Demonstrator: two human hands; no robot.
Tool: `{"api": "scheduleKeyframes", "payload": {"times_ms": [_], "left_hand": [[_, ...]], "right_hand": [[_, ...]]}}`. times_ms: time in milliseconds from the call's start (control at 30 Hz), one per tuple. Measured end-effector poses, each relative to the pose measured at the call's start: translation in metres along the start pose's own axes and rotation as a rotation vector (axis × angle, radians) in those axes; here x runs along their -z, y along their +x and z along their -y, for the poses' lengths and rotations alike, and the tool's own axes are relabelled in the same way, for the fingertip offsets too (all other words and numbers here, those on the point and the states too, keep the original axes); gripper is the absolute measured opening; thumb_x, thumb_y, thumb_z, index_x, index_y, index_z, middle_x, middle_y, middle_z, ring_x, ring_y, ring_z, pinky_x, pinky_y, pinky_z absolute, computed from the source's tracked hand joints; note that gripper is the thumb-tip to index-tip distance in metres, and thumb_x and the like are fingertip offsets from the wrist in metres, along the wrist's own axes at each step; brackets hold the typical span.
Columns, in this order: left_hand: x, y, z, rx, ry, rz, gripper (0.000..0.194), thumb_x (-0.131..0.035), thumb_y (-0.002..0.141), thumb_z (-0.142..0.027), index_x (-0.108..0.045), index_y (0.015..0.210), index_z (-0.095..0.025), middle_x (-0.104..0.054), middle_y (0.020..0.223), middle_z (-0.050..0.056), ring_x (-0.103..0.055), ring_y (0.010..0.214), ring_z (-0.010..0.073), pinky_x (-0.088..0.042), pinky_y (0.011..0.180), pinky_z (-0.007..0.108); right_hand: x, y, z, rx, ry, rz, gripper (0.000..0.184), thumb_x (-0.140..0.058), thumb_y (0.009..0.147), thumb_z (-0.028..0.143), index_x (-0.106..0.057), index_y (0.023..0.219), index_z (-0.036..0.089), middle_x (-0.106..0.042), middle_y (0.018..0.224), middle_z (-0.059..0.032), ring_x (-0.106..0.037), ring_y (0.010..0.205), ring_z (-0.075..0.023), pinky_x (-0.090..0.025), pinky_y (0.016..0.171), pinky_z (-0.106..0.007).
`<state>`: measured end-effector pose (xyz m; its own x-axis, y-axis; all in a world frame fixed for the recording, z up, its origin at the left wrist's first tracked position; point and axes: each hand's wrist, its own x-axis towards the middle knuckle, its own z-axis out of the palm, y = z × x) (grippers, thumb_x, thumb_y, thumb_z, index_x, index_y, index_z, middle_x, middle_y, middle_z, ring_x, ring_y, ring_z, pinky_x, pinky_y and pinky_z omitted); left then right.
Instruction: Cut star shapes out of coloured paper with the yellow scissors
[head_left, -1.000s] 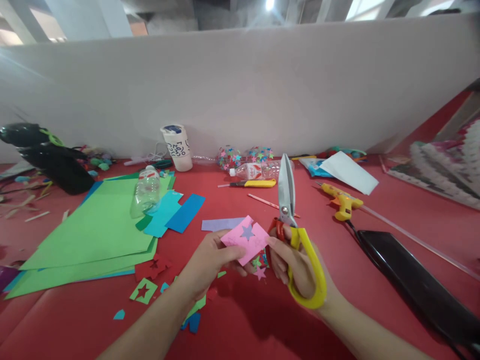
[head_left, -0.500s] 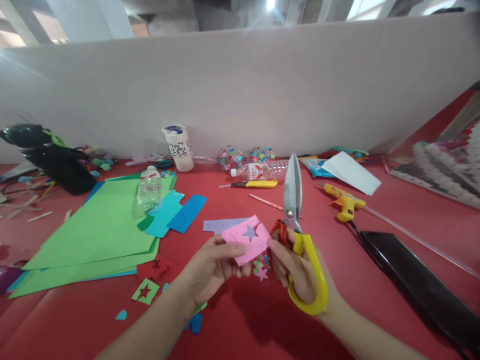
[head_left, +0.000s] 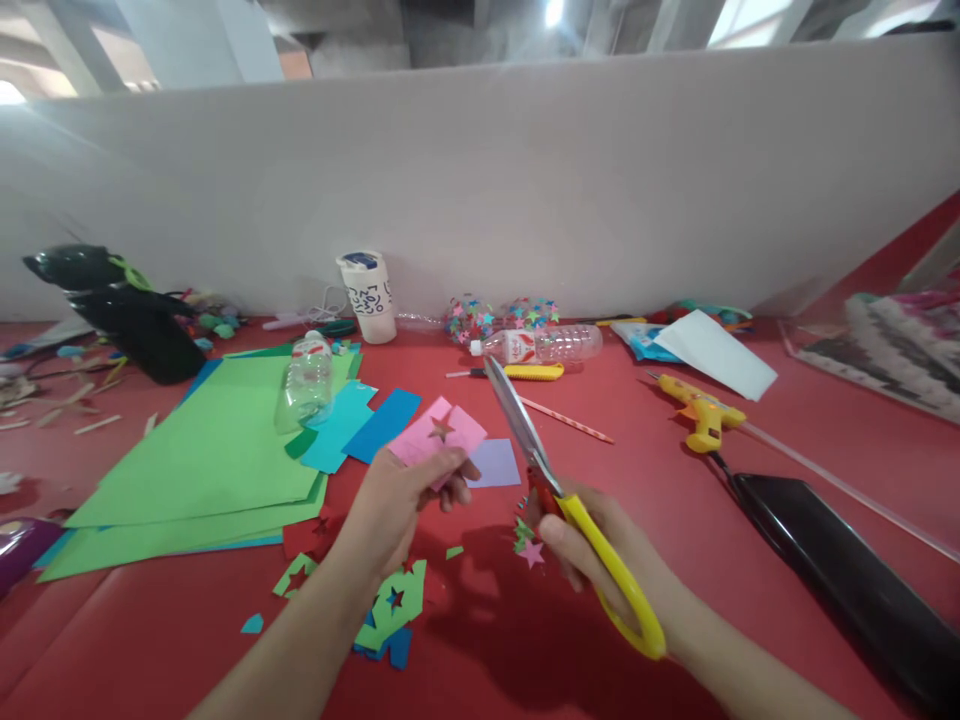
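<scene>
well beyond scissors (head_left: 534,458), white cup (head_left: 372,312): black lettering (head_left: 366,296), illegible

The table (head_left: 480,610) is plain red. Above its middle, a piece of paper (head_left: 420,440) is pink with a star-shaped hole, and the scissors (head_left: 544,470) have silver blades and yellow and red handles. Toward the left edge, large sheets (head_left: 202,450) are light green, beside a bright blue strip (head_left: 384,425). Near the far left corner, a flask (head_left: 124,325) is black. Along the far edge, a cup (head_left: 370,302) is white with dark lettering. Toward the right edge, a glue gun (head_left: 701,412) is yellow.
</scene>
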<state>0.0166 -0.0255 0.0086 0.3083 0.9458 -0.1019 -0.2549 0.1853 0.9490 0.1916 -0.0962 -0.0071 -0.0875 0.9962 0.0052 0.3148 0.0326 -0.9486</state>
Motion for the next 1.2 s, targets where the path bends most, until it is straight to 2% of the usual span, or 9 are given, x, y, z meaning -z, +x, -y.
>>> {"api": "scheduleKeyframes", "payload": {"times_ms": [100, 200, 333, 533, 733, 1067, 1200], "left_hand": [[0.006, 0.000, -0.012, -0.103, 0.019, -0.056, 0.010, -0.063, 0.074, -0.020, -0.062, 0.068, -0.012, -0.066, 0.059, 0.001, -0.055, 0.046, 0.0066, -0.037, 0.041, 0.016], [0.007, -0.001, -0.018, -0.152, 0.018, -0.076, 0.009, -0.061, 0.076, -0.018, -0.060, 0.069, -0.012, -0.066, 0.058, 0.000, -0.055, 0.044, 0.0055, -0.036, 0.040, 0.014], [0.004, -0.004, -0.019, -0.139, -0.015, -0.081, 0.008, -0.061, 0.077, -0.019, -0.057, 0.072, -0.014, -0.066, 0.057, 0.000, -0.055, 0.041, 0.0066, -0.035, 0.036, 0.014], [0.002, -0.006, -0.019, -0.148, -0.030, -0.100, 0.013, -0.060, 0.077, -0.020, -0.058, 0.066, -0.013, -0.064, 0.055, 0.000, -0.051, 0.038, 0.0042, -0.033, 0.035, 0.013], [0.002, -0.006, -0.018, -0.167, 0.005, -0.058, 0.011, -0.059, 0.077, -0.020, -0.057, 0.068, -0.014, -0.063, 0.054, -0.001, -0.049, 0.037, 0.0040, -0.033, 0.035, 0.014], [-0.005, -0.009, -0.019, -0.146, 0.032, -0.065, 0.012, -0.060, 0.077, -0.020, -0.057, 0.068, -0.014, -0.063, 0.054, -0.001, -0.051, 0.035, 0.0060, -0.035, 0.034, 0.015], [-0.004, -0.007, -0.016, -0.133, 0.020, -0.042, 0.014, -0.060, 0.078, -0.023, -0.057, 0.069, -0.014, -0.064, 0.055, 0.000, -0.054, 0.036, 0.0072, -0.036, 0.033, 0.015]], "right_hand": [[0.003, 0.001, -0.003, -0.051, -0.144, 0.129, 0.035, -0.046, 0.082, 0.054, -0.043, 0.070, 0.021, -0.040, 0.058, 0.0053, -0.037, 0.047, -0.0109, -0.027, 0.045, -0.023], [0.002, 0.001, -0.002, -0.075, -0.231, 0.190, 0.038, -0.045, 0.081, 0.058, -0.041, 0.072, 0.021, -0.037, 0.061, 0.0054, -0.033, 0.052, -0.0115, -0.025, 0.047, -0.024], [0.000, -0.002, 0.001, -0.027, -0.253, 0.214, 0.044, -0.042, 0.081, 0.064, -0.037, 0.070, 0.022, -0.035, 0.063, 0.0051, -0.031, 0.057, -0.0128, -0.025, 0.050, -0.025], [0.004, -0.004, 0.003, -0.045, -0.124, 0.221, 0.049, -0.037, 0.081, 0.071, -0.037, 0.070, 0.022, -0.027, 0.060, 0.0077, -0.029, 0.051, -0.0112, -0.023, 0.046, -0.024], [0.000, -0.003, 0.002, -0.043, -0.227, 0.247, 0.057, -0.034, 0.076, 0.078, -0.037, 0.068, 0.022, -0.030, 0.064, 0.0064, -0.026, 0.058, -0.0125, -0.021, 0.051, -0.026], [-0.002, -0.003, -0.006, -0.031, -0.216, 0.242, 0.055, -0.032, 0.078, 0.076, -0.035, 0.066, 0.023, -0.030, 0.063, 0.0055, -0.028, 0.057, -0.0129, -0.021, 0.049, -0.025], [-0.003, -0.002, -0.006, -0.029, -0.212, 0.239, 0.056, -0.030, 0.078, 0.077, -0.035, 0.066, 0.023, -0.030, 0.059, 0.0065, -0.029, 0.050, -0.0113, -0.021, 0.045, -0.024]]}}
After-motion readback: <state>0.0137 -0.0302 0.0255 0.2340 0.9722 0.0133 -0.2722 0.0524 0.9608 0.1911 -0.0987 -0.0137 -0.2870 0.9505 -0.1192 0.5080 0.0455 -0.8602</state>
